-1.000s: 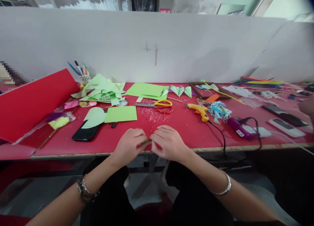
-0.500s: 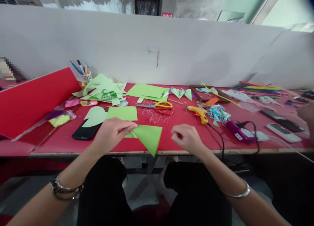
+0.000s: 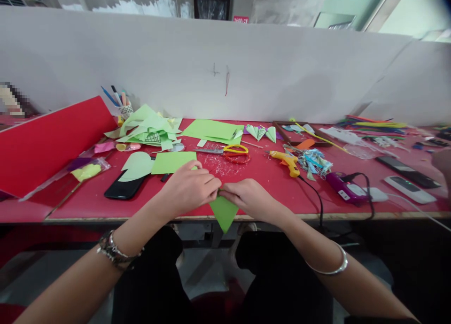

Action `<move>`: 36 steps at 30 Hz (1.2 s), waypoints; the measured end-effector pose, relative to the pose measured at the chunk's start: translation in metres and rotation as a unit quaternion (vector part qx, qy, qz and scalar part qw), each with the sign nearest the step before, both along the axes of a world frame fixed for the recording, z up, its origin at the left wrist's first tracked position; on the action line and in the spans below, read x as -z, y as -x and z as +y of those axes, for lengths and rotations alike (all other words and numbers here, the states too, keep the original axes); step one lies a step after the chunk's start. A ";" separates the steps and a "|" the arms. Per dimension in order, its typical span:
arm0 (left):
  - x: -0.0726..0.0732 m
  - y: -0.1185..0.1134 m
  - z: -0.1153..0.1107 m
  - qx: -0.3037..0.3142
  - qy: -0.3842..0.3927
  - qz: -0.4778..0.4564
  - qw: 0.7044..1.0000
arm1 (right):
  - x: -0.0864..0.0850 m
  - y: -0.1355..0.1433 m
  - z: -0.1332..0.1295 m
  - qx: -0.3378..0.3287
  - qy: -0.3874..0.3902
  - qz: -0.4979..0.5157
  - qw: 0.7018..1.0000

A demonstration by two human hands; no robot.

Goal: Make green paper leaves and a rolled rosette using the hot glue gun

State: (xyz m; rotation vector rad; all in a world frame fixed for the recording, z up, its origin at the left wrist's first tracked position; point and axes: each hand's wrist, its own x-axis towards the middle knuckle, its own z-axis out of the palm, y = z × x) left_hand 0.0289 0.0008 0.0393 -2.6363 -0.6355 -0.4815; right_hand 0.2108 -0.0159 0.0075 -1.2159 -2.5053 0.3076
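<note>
Near the table's front edge, a piece of green paper (image 3: 224, 213) hangs point down below my fingers. My left hand (image 3: 192, 188) pinches its upper part from the left. From the right, my right hand (image 3: 248, 198) grips the same paper, its fingertips meeting the left ones. The fingers cover the upper edge of the paper, so its fold there is hidden. Behind my left hand lies a flat green paper sheet (image 3: 169, 163), beside a pale green paper heart-like cutout (image 3: 136, 165) resting on a black phone (image 3: 123, 188).
Yellow-handled scissors (image 3: 235, 150) lie past my hands. To the right are a yellow glue gun (image 3: 287, 162) with a cord, a purple power strip (image 3: 343, 189) and a white device (image 3: 408, 190). Paper scraps (image 3: 150, 129) heap up at the back left, near a red board (image 3: 52, 145).
My left hand has moved right with the green paper. My right hand has come left and now grips the paper too. The paper's point hangs slightly lower.
</note>
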 end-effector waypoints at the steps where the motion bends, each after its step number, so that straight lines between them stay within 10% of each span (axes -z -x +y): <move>1: 0.001 0.004 0.003 -0.002 -0.005 0.000 1.000 | -0.001 -0.001 0.000 -0.002 0.000 -0.003 1.000; 7: 0.009 0.038 0.022 -0.130 0.084 -0.135 0.979 | -0.003 -0.017 0.004 0.002 0.033 0.079 0.996; 11: 0.022 0.022 0.015 -0.115 0.344 -0.314 0.877 | 0.007 -0.014 0.007 0.049 0.035 0.167 0.984; 14: 0.030 0.001 0.008 -0.136 0.367 -0.353 0.850 | 0.012 -0.006 0.007 0.051 0.042 0.195 0.979; 23: 0.024 -0.015 0.001 -0.068 0.363 -0.296 0.881 | -0.009 -0.012 0.013 0.007 0.032 0.211 0.977; 29: 0.034 -0.020 0.002 -0.142 0.391 -0.316 0.853 | -0.008 -0.007 0.016 0.038 -0.007 0.214 0.976; 36: 0.035 -0.021 -0.004 -0.158 0.305 -0.307 0.887 | -0.005 -0.005 0.012 0.090 0.033 0.275 0.957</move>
